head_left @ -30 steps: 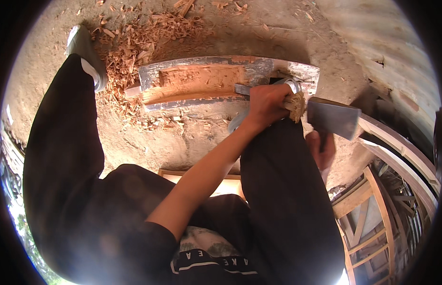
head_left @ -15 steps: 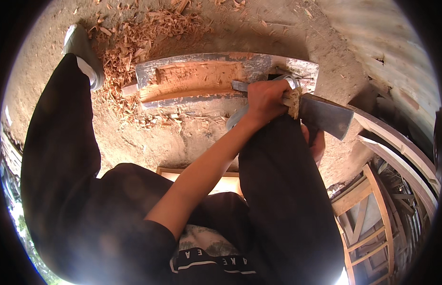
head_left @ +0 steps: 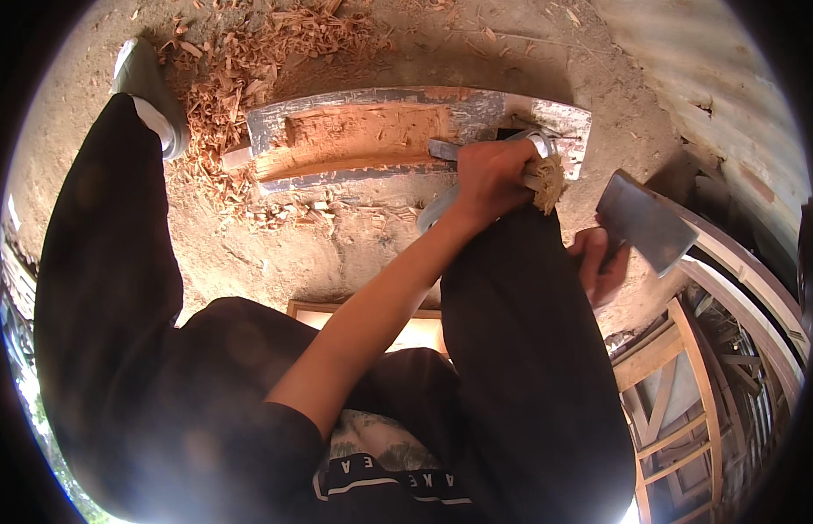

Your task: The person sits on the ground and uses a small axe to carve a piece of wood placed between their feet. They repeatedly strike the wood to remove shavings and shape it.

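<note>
My left hand point(head_left: 496, 177) is closed around a chisel, its flat metal blade point(head_left: 442, 150) pointing left at the right end of a hollowed recess. The recess is cut into a curved wooden board point(head_left: 481, 112), grey outside and orange-brown where carved. The chisel's handle end point(head_left: 551, 183) is frayed and splayed. To the right of my knee, my right hand point(head_left: 600, 266) grips a hatchet-like tool with a broad, flat metal head point(head_left: 648, 224); its handle is mostly hidden. The head stands apart from the chisel's handle.
Wood chips point(head_left: 249, 65) lie on the dirt floor beyond and left of the board. My left shoe point(head_left: 149, 92) rests by them; my right shoe point(head_left: 437, 210) is partly hidden beside the board. Wooden frames point(head_left: 677, 402) and curved planks point(head_left: 738, 271) lean at the right, near a corrugated sheet point(head_left: 712, 70).
My right hand and the hatchet-like tool have swung right, away from the chisel's handle end. My left hand and the chisel stay almost in place.
</note>
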Available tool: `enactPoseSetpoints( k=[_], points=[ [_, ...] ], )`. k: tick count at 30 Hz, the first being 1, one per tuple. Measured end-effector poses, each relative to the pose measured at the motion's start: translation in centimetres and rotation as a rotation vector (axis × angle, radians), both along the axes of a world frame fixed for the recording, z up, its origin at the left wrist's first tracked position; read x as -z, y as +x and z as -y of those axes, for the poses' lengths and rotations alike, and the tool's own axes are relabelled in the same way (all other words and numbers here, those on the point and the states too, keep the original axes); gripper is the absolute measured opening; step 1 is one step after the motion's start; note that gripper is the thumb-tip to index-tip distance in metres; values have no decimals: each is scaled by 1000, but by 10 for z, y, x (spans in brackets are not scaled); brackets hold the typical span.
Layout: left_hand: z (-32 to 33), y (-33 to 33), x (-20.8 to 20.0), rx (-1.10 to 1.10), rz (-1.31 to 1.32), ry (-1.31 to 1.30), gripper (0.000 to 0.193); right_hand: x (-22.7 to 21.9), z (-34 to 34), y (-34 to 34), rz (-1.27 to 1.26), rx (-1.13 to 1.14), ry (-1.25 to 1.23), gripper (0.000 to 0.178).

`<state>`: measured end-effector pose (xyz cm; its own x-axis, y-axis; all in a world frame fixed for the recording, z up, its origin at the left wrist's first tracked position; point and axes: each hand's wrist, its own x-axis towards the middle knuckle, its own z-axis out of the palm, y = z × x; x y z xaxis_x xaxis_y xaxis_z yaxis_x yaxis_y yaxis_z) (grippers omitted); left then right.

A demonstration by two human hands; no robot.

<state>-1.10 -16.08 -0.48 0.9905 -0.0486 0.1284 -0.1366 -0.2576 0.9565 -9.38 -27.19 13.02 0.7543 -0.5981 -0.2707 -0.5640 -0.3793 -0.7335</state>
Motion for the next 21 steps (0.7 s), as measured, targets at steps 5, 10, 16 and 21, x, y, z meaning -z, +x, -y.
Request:
enactPoseSetpoints(
  k=[5, 10, 16, 21],
  points=[
    [-11, -2, 7, 33, -46, -22, 24, 11, 10, 2, -194, -168, -55, 39],
    [-3, 0, 6, -18, 12, -1, 24, 24, 8, 2, 149, -398, -276, 35],
    [-6, -3, 3, 34, -33, -29, 23, 0, 4, 7, 28, -157, -20, 34],
    [-10, -2, 5, 61, -68, 2, 26, 31, 27, -6, -19, -375, -149, 33]
  ],
)
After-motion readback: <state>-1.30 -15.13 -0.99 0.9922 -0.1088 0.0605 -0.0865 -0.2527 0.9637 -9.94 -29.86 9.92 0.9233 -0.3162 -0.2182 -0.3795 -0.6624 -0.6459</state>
